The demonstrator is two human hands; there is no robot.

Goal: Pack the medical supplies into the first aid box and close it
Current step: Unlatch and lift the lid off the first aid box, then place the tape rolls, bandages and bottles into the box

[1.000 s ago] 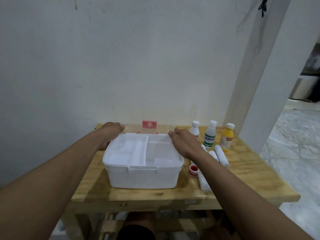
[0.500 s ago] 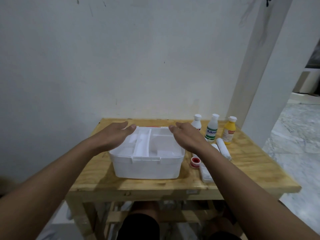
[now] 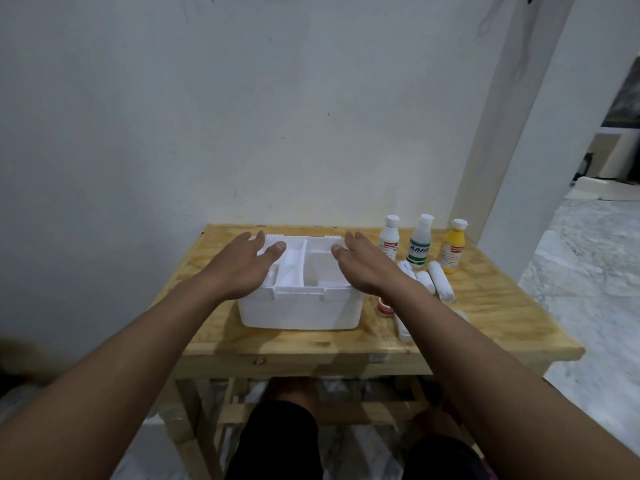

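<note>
The white first aid box (image 3: 301,311) stands in the middle of the wooden table (image 3: 485,327), its top uncovered and a white divided tray (image 3: 294,271) showing inside. My left hand (image 3: 242,268) hovers over the box's left side with straight fingers, holding nothing. Over the right side, my right hand (image 3: 363,268) is spread the same way. Right of the box stand a white bottle (image 3: 388,239), a clear bottle with a green label (image 3: 419,244) and a yellow bottle (image 3: 453,245). White bandage rolls (image 3: 440,282), a small red roll (image 3: 384,306) and a flat white packet (image 3: 403,327) lie nearby.
The table backs onto a white wall, with a white pillar at its right rear corner. Marble floor lies to the right. My knees sit under the table's front edge. Bare wood shows left of the box and at the front right.
A second ago both hands held the clear lid with the red cross upright at the box's back. The lid has since dropped out of sight and the hands have flattened above the box.
</note>
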